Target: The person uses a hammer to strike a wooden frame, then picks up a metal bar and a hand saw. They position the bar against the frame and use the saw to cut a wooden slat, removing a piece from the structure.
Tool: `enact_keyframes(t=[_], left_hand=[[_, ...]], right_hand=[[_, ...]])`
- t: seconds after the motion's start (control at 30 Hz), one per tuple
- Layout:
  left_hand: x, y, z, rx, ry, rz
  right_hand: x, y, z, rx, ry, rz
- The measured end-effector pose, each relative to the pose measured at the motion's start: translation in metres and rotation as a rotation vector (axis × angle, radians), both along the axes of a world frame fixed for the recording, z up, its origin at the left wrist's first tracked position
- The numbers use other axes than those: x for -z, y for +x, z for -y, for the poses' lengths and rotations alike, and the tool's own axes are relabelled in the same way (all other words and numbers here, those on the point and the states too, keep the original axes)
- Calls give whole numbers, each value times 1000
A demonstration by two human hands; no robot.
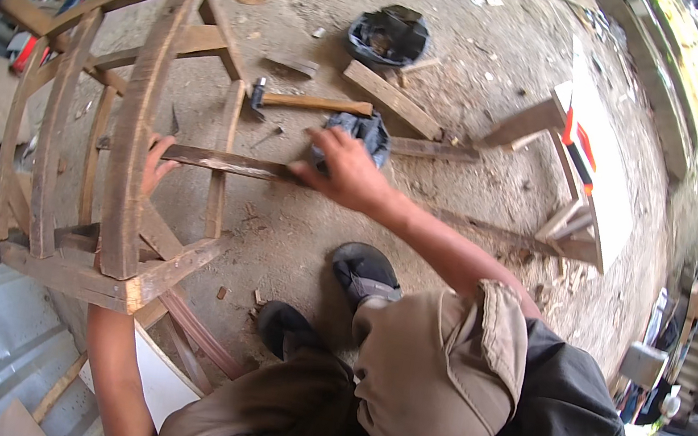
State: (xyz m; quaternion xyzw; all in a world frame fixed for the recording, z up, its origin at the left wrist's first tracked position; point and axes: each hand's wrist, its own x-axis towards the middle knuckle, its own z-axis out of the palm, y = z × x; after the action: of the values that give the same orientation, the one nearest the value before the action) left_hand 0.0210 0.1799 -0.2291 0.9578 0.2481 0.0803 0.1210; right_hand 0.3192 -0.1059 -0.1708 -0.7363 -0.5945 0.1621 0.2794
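A long thin wooden strip runs across the dirt floor and passes through a bare wooden chair frame that stands at the left. My left hand reaches up behind the frame's curved rails, and its fingers curl around the strip's left part. My right hand grips the strip near its middle, palm down, just in front of a crumpled dark blue-grey cloth. A hammer with a wooden handle lies on the ground just beyond the strip.
A black tub and a short plank lie farther back. A white board with red marks leans on a wooden stand at the right. Two dark shoes stand below the strip. Tools lie at the upper left.
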Motion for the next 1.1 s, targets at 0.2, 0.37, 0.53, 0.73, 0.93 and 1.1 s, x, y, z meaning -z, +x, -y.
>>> enact_keyframes(t=[0.2, 0.37, 0.53, 0.73, 0.93, 1.1], left_hand=[[-3, 13, 3, 40, -20, -15], [-44, 6, 18, -45, 28, -127], [-31, -9, 3, 40, 29, 45], [4, -17, -7, -17, -613, 470], [-7, -15, -2, -52, 43, 104], [-18, -26, -10, -11, -5, 133]], right_hand=[[-16, 85, 119, 160, -122, 54], [4, 59, 114, 9, -572, 35], [0, 44, 120, 141, -335, 12], [8, 35, 122, 194, -293, 138], [5, 41, 127, 248, -318, 262], [21, 35, 100, 177, -441, 196]])
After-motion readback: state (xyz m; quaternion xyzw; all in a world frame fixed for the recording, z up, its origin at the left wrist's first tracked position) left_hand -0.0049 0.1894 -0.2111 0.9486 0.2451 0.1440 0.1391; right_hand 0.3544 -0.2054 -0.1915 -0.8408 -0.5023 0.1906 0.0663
